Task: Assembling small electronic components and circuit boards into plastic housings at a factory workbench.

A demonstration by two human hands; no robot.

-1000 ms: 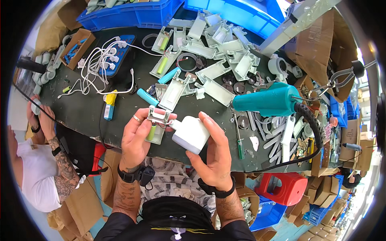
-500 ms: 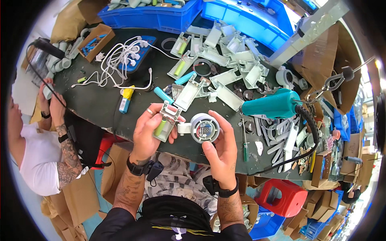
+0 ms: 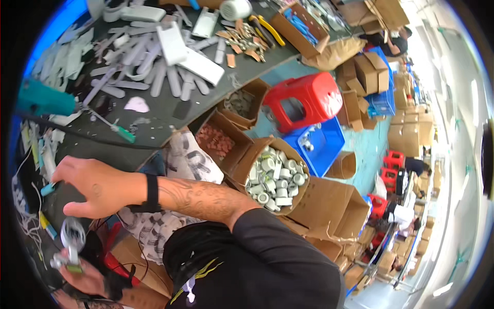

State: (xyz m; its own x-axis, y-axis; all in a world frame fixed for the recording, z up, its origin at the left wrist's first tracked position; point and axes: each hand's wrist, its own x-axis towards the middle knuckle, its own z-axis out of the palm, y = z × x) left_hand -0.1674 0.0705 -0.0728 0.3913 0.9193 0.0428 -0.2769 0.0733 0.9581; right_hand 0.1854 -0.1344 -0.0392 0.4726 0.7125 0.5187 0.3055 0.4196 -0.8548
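Observation:
My left hand (image 3: 85, 278) is at the lower left, blurred by motion, closed on an unfinished white device with a round housing (image 3: 73, 234). A small battery shell with a greenish cell hangs below the ring, against the fingers. My right hand (image 3: 100, 185) hovers over the dark table above the device, palm down, thumb and fingers apart. Nothing shows in it. Beyond its fingertips lies a light blue battery cell (image 3: 48, 189). A green-handled screwdriver (image 3: 123, 134) and a teal power tool (image 3: 46, 98) lie farther off on the table.
Grey-white plastic strips and shells (image 3: 170, 62) are heaped on the table (image 3: 206, 100). Yellow-handled pliers (image 3: 270, 31) lie at its far edge. Beside me stand a carton of round white parts (image 3: 278, 177), a carton of pinkish pieces (image 3: 216, 141), a blue bin (image 3: 321, 147) and a red stool (image 3: 303, 100).
The view has swung to the right, bringing cartons and the aisle in. My right hand has let go of the round housing and moved apart; my left hand still holds the device.

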